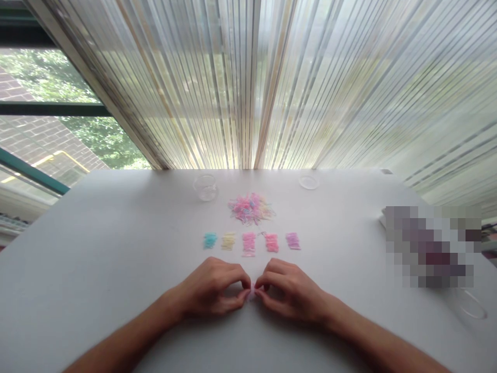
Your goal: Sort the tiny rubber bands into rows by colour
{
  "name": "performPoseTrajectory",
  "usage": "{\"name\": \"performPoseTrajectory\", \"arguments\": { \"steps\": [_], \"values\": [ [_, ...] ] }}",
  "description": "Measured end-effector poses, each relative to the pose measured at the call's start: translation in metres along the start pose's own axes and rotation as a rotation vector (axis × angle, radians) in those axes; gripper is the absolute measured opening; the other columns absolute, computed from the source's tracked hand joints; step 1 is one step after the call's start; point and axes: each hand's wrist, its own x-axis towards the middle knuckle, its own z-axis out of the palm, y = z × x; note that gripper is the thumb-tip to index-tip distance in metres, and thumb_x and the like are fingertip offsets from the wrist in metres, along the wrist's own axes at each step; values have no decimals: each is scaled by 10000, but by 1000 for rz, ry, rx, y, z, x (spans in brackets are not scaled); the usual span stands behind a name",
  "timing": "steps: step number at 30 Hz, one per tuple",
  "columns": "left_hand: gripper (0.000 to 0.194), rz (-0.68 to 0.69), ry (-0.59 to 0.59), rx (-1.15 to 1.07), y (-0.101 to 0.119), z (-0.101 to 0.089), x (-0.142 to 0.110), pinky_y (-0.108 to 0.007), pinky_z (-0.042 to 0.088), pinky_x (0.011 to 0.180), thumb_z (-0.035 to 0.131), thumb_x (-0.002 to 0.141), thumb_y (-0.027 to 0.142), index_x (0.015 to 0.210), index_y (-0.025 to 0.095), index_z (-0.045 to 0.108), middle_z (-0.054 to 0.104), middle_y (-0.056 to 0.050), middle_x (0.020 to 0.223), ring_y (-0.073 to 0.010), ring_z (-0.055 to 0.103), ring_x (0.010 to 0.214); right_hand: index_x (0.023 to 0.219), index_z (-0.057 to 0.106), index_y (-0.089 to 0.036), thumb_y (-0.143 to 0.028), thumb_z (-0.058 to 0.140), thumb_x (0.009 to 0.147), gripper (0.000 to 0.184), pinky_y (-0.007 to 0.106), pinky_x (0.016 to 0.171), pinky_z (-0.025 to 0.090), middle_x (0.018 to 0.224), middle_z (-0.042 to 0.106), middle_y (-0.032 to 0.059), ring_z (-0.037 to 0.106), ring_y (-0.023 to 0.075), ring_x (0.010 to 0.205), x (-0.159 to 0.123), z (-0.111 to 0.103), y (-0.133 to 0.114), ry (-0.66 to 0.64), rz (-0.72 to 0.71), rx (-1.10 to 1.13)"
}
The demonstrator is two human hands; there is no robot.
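Both hands are above the near part of the white table [93, 290]. The left hand [213, 290] and right hand [291, 290] each have thumb and index fingertips pinched together, tip facing tip, with a small pink piece [252, 291] between them. The fingertips cover most of this piece; its full shape and exact grip points cannot be determined. Uneven tension or a weak pinch could make it slip or spring away.

Just beyond the knuckles lie blue pieces [210, 240], yellow pieces [228, 240], two pink groups [249, 243] and purple pieces [293, 241]. Forward hand travel could disturb these groups; the narrow gaps would allow colours to mix. Individual pieces are too small to count. At far right, a pixelated object [430, 246] cannot be identified.

Farther back, loose pieces at the edge of the mixed pile [251, 208] could scatter if brushed. Beyond it, the clear cup [205, 187] and clear disc [309, 182] have faint outlines; a careless reach could knock either.
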Motion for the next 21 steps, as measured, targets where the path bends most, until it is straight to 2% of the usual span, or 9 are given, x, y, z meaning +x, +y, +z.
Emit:
{"name": "performPoseTrajectory", "arguments": {
  "steps": [10, 15, 21],
  "values": [
    [62, 32, 39, -27, 1, 1, 1, -213, 399, 584, 630, 889, 157, 893, 213, 657, 717, 52, 738, -85, 612, 589, 907, 685, -190, -149, 603, 911, 92, 241, 614, 442, 782, 654, 33, 579, 146, 703, 0, 1, 2, 28, -27, -7],
    [46, 6, 26, -37, 1, -1, 1, -211, 418, 602, 630, 912, 212, 923, 215, 675, 731, 41, 763, -92, 618, 605, 916, 680, -183, -140, 608, 915, 84, 238, 611, 435, 772, 649, 31, 574, 144, 702, -1, 2, 3, 46, -32, -1],
    [47, -24, 33, -70, 1, -3, 1, -199, 378, 551, 646, 899, 213, 913, 206, 691, 698, 43, 701, -74, 537, 536, 905, 688, -175, -141, 613, 918, 83, 222, 601, 442, 767, 627, 30, 566, 128, 676, -1, 3, 2, 66, -10, 32]
  ]
}}
